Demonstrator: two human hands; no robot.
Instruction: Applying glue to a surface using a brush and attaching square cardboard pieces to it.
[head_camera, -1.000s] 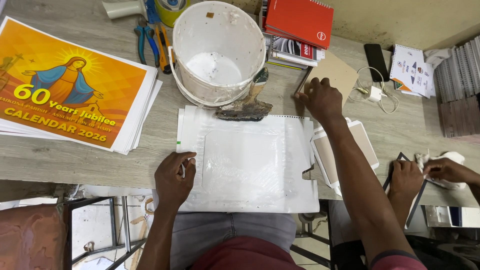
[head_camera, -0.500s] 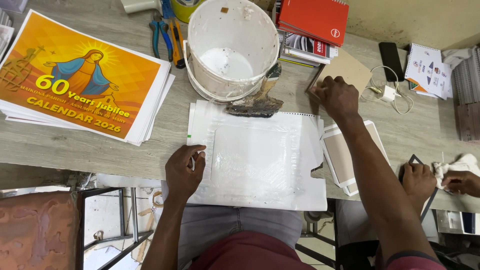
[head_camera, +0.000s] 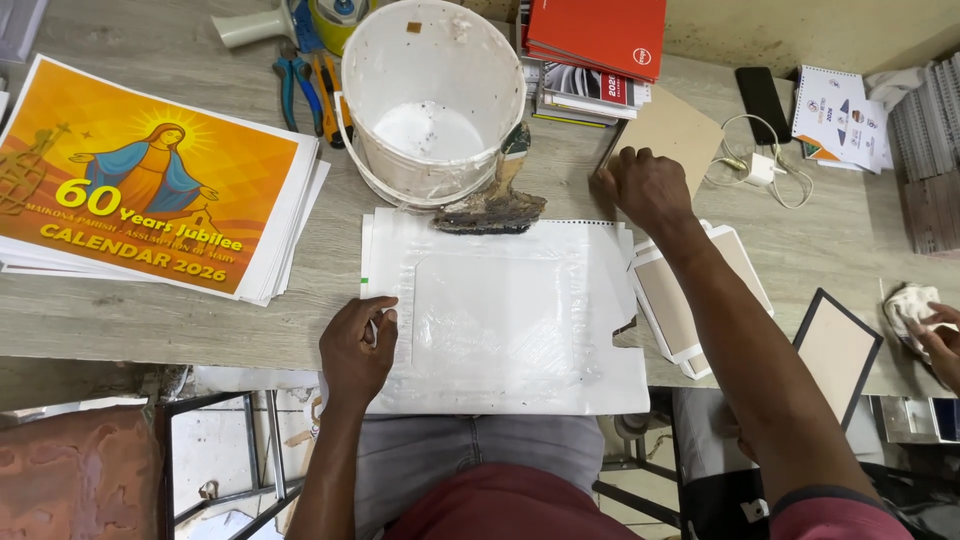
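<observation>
Now your left hand (head_camera: 357, 345) pinches the white sheet (head_camera: 505, 315) by its left edge; your right hand (head_camera: 645, 187) presses loosely curled on brown card (head_camera: 675, 128) beyond it, orange poster stack (head_camera: 150, 180) left.

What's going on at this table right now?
A person sits at a wooden table with a glossy white sheet spread in front of them. Their left hand presses on the sheet's left edge, while the right hand rests on a brown card beyond its far right corner. A glue-crusted brush leans against a white bucket. A stack of orange calendars lies to the left.
</observation>
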